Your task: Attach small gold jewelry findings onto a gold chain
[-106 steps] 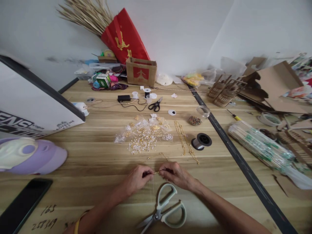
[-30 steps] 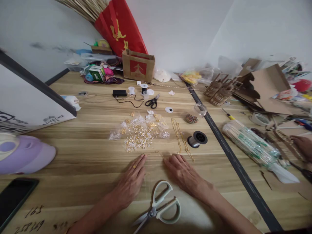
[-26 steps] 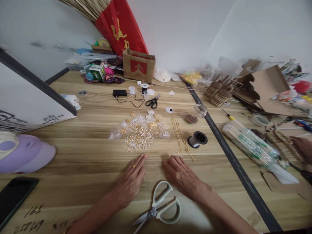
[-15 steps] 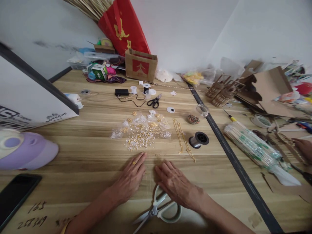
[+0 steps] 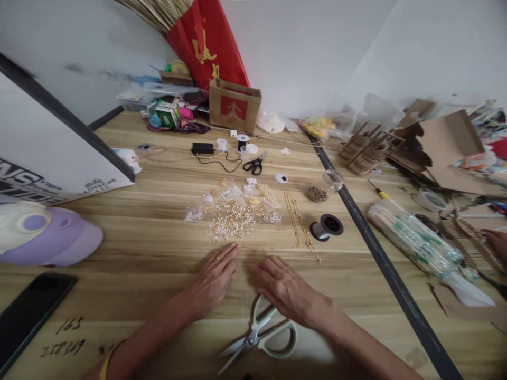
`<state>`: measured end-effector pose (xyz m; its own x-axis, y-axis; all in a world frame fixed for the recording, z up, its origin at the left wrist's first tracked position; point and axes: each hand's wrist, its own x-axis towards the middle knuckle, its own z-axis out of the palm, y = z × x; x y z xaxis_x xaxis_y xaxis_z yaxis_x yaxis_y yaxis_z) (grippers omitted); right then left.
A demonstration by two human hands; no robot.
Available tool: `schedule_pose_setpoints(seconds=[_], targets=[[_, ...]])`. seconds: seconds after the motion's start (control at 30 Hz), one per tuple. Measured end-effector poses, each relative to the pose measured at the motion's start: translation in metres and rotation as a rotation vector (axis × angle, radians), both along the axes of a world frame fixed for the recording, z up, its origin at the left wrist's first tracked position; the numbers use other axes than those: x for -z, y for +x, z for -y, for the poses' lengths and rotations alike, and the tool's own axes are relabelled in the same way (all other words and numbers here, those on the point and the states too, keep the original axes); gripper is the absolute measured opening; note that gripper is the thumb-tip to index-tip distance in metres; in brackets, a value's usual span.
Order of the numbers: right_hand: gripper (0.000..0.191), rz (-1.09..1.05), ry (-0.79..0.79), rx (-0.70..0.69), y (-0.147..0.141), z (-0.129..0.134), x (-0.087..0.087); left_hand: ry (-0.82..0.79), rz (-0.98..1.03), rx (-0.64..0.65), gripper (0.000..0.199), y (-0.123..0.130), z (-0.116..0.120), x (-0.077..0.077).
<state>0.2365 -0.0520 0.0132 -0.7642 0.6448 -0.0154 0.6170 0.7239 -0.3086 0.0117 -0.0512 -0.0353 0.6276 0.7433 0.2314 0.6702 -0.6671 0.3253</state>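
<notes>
My left hand lies flat on the wooden table, fingers stretched out and a ring on one of them. Its fingertips touch the end of a thin gold strand that runs to the right. Across a small gap, my right hand rests with its fingers curled inward; whatever is under them is hidden. White-handled scissors lie with blades apart just below that hand. Beyond my fingertips spreads a pile of clear and gold beads with small plastic bags of findings.
Gold chains and a wire spool lie to the right, near a tub of beads. Black scissors are farther back. A phone lies at left. Another person's hand shows at the right edge.
The view has shifted slightly, so everything sits a little to the right. My right hand's fingers look more bunched, while my left hand stays flat in place.
</notes>
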Motion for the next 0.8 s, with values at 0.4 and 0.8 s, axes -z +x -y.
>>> schedule_pose_setpoints(seconds=[0.4,0.8], targets=[[0.016,-0.09,0.011,-0.049,0.0,-0.03,0.011,-0.451,0.463,-0.279,0.014,-0.003,-0.001,-0.009],[0.034,-0.56,-0.382,0.111,-0.022,-0.03,0.032,-0.748,0.617,-0.289,0.015,0.006,-0.015,-0.016]])
